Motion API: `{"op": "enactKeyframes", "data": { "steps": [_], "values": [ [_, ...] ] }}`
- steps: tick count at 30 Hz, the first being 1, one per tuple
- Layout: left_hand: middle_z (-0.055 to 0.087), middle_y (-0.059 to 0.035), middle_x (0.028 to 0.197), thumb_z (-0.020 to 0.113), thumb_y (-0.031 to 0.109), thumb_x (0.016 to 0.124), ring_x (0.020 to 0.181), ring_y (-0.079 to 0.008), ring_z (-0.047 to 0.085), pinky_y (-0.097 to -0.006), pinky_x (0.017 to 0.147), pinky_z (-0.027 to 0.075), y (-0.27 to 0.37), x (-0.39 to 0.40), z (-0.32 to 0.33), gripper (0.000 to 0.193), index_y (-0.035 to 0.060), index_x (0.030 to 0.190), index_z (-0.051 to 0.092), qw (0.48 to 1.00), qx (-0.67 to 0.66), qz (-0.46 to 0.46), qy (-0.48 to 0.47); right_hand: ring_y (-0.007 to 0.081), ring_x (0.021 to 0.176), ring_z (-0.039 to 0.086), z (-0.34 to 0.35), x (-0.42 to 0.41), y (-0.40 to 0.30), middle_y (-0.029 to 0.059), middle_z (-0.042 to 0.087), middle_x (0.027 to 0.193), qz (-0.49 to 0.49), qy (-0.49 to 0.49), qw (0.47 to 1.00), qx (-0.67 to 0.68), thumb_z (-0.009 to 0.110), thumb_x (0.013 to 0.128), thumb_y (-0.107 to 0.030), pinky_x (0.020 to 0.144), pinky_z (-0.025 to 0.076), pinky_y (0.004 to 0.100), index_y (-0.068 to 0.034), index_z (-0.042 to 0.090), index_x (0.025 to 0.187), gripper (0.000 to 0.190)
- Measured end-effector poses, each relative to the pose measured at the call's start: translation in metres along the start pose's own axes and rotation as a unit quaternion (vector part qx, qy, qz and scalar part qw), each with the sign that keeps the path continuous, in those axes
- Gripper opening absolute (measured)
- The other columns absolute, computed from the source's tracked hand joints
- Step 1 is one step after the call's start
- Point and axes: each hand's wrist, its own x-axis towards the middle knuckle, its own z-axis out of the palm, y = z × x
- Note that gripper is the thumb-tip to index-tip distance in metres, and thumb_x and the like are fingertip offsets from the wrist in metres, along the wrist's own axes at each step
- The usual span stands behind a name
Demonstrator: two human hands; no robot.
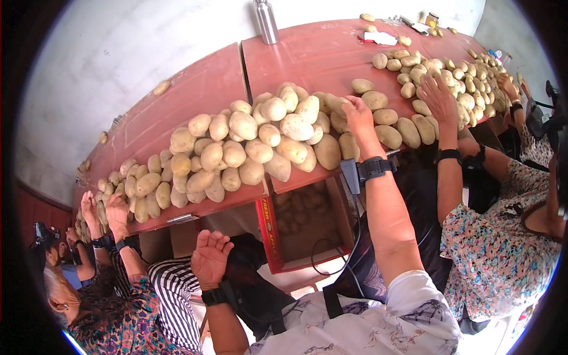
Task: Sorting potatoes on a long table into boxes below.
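My right hand (360, 120) reaches over the red table at the right end of a long potato heap (242, 144). Its fingers are curled on the end of a pale oblong potato (336, 104); the thumb's hold is partly hidden. Several larger potatoes (408, 132) lie singly along the table edge just right of this hand. My left hand (210, 258) is held palm up in front of the table edge, fingers slightly bent, with nothing in it. Black straps circle both wrists, and a small grey device (350, 175) sits at the right one.
Below the edge, a red-rimmed cardboard box (262, 230) bearing writing contains potatoes. A cable (314, 255) loops beside it. Co-workers' hands (437, 100) touch another heap at right; others (116, 213) work at left. A steel bottle (266, 22) stands by the wall.
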Motion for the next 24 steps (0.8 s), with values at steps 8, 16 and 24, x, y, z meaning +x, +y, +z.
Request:
{"op": "enactKeyframes", "data": {
  "steps": [8,16,24],
  "values": [
    [0.048,-0.0190,0.127,0.054,0.035,0.088,0.115,-0.0337,0.048,-0.0493,0.097,0.038,0.002,-0.002,-0.002,0.056,0.0045,0.132,0.039,1.000,0.003,0.003,0.007,0.0094,0.067,0.052,-0.030,-0.016,-0.038,0.0015,0.059,0.079,0.054,-0.130,0.944,0.297,0.039,0.090,-0.041,0.058,0.040,0.0244,-0.006,0.058,0.098,0.041],
    [0.046,-0.0196,0.129,0.051,0.034,0.090,0.118,-0.0341,0.046,-0.0493,0.100,0.036,0.000,0.001,0.001,0.055,0.0046,0.134,0.036,1.000,0.001,0.002,-0.018,0.0074,0.083,0.049,-0.031,-0.089,-0.078,-0.0008,0.057,0.082,-0.032,-0.343,0.934,0.099,0.050,0.090,-0.033,0.075,0.042,0.0255,-0.002,0.060,0.090,0.033],
    [0.047,-0.0203,0.127,0.052,0.034,0.089,0.117,-0.0345,0.047,-0.0481,0.100,0.036,-0.002,0.000,0.001,0.054,0.0043,0.133,0.038,1.000,-0.004,0.005,-0.010,0.0082,0.071,0.052,-0.001,-0.100,-0.075,0.0029,0.058,0.076,-0.130,-0.308,0.938,0.095,0.071,0.078,-0.021,0.064,0.043,0.0228,-0.004,0.060,0.086,0.022]
  ]
}}
